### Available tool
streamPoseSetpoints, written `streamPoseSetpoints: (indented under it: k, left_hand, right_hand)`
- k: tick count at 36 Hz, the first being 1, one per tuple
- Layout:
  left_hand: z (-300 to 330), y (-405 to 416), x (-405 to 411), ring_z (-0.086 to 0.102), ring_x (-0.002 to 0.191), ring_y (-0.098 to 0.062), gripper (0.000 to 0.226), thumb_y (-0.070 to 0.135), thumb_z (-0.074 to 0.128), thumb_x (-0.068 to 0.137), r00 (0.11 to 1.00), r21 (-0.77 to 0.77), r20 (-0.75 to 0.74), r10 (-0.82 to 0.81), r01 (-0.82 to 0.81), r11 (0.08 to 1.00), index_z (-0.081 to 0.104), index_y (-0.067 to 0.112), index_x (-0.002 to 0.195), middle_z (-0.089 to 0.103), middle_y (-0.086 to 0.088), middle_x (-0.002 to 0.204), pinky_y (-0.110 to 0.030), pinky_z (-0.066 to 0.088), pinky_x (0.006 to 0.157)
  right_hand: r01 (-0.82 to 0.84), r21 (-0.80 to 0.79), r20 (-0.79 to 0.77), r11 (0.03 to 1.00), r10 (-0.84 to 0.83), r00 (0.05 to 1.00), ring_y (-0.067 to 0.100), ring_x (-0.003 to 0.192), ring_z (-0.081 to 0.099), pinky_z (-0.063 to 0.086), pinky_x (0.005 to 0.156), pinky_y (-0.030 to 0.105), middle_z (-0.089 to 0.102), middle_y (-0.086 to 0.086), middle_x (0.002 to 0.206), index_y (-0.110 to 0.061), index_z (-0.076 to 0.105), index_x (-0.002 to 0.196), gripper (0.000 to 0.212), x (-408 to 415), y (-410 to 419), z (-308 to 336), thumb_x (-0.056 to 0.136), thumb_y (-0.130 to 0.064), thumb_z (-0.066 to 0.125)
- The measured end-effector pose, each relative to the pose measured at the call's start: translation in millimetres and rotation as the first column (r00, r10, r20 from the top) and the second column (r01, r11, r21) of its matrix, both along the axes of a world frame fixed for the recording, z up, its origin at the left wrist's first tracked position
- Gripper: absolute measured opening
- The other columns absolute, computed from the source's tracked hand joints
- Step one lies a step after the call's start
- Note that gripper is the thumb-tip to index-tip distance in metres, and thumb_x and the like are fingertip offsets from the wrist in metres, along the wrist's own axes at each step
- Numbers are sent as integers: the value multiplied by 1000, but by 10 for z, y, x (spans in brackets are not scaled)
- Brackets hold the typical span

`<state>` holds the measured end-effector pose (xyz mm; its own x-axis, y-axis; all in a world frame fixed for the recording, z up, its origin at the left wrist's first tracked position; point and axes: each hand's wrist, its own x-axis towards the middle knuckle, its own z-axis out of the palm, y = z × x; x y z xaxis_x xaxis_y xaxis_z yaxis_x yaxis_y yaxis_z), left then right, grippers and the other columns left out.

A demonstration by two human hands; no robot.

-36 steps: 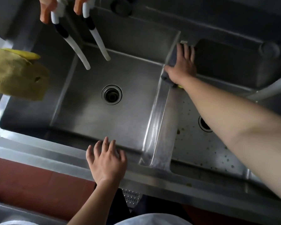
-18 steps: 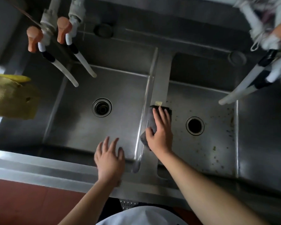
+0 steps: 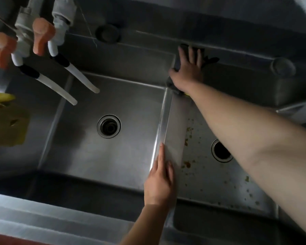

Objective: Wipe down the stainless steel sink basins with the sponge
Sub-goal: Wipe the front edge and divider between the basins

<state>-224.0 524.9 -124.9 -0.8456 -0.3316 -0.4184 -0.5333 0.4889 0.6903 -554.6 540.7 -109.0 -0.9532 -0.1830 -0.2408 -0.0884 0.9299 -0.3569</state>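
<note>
- Since only the head view is given, everything here comes from it: the right hand (image 3: 188,68) lies flat with fingers spread at the far end of the divider (image 3: 173,131) between the two basins, pressing down a dark sponge (image 3: 209,60) whose edges show past the fingertips and by the wrist, with a yellow sliver at the wrist side.
- That flat, spread press looks meant to put the whole sponge face on the steel for a wiping stroke along the ridge.
- The left hand (image 3: 160,184) rests on the near end of the same divider, fingers straight and close together, holding nothing; I judge it a brace while the person leans and reaches far.
- The left basin (image 3: 78,152) holds nothing loose; its drain (image 3: 109,126) is open and the floor looks mostly clean.
- The right basin (image 3: 210,188) is speckled with brownish food bits around its drain (image 3: 221,150), so it probably needs wiping next.
- Two taps with orange handles (image 3: 42,35) hang white spouts over the left basin.
- A yellow cloth (image 3: 6,121) sits at the left edge.
</note>
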Motion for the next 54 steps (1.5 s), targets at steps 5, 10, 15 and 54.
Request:
streamPoseSetpoints:
  k: [5,10,15,54]
  left_hand:
    - [-21,26,11,67,98,-27,60,53,26,98,1000,4,5,12,-12,1000,-13,65,143,53,7,143,-37,53,81]
    - [-68,14,15,66,103,-28,60,51,31,100,999,5,34,36,-36,999,-9,65,143,63,-1,132,-32,48,81]
    - [-119,-1,7,65,105,-28,57,53,30,100,998,29,55,39,-41,999,0,57,147,62,-4,132,-32,48,84]
    - [407,-1369,872,56,114,-33,56,16,54,89,818,79,148,-555,550,831,45,27,143,48,-11,143,-39,46,99]
  right_hand:
    - [1,-21,-45,1000,-2,999,30,153,-8,8,124,41,0,-3,168,-35,10,158,82,-18,1,-60,90,-45,55]
    - [-5,-38,-12,999,4,1000,29,153,-6,15,122,41,0,-4,168,-36,14,157,82,22,9,-26,89,-42,58]
    - [-32,-45,-49,998,30,998,28,153,-4,14,122,40,2,-5,167,-36,18,157,85,407,68,-84,84,-43,62]
    - [16,188,198,982,-54,979,12,153,-9,-4,120,59,0,-11,167,-42,21,154,69,5149,566,363,88,-45,38]
